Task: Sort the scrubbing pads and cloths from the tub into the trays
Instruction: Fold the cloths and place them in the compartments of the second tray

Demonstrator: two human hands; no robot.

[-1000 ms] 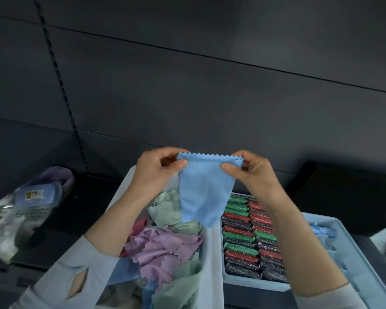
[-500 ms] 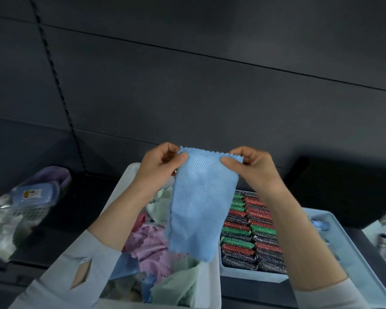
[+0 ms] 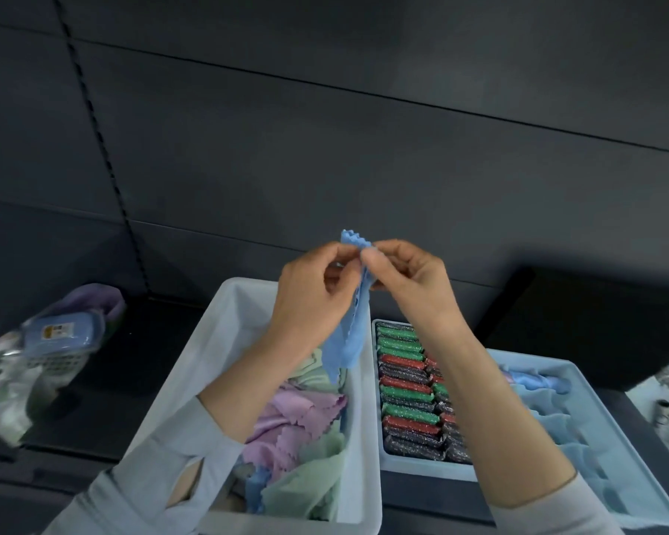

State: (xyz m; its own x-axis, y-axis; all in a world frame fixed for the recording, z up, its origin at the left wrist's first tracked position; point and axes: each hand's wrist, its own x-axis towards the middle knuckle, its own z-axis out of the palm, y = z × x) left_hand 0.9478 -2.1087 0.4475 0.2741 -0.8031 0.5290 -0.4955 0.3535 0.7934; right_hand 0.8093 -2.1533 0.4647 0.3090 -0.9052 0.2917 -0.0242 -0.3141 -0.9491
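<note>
I held the blue cloth (image 3: pixel 350 337) up over the white tub (image 3: pixel 360 438), near its far right corner. My left hand (image 3: pixel 309 299) and my right hand (image 3: pixel 410 279) were drawn close together, thumb and fingers of each pinching the cloth's zigzag top edge, so that it hung folded in a narrow strip down toward the tub. In the tub, under my left forearm, lay a heap of purple cloths (image 3: pixel 298 422), pale green cloths (image 3: pixel 309 484) and a blue one. Just right of the tub stood a light blue tray (image 3: pixel 421 471) packed with rows of green, red and dark glittery scrubbing pads (image 3: pixel 406 403). Right of the tub and beyond that tray sat another blue tray (image 3: pixel 642 492) holding folded blue cloths (image 3: pixel 545 415).
</note>
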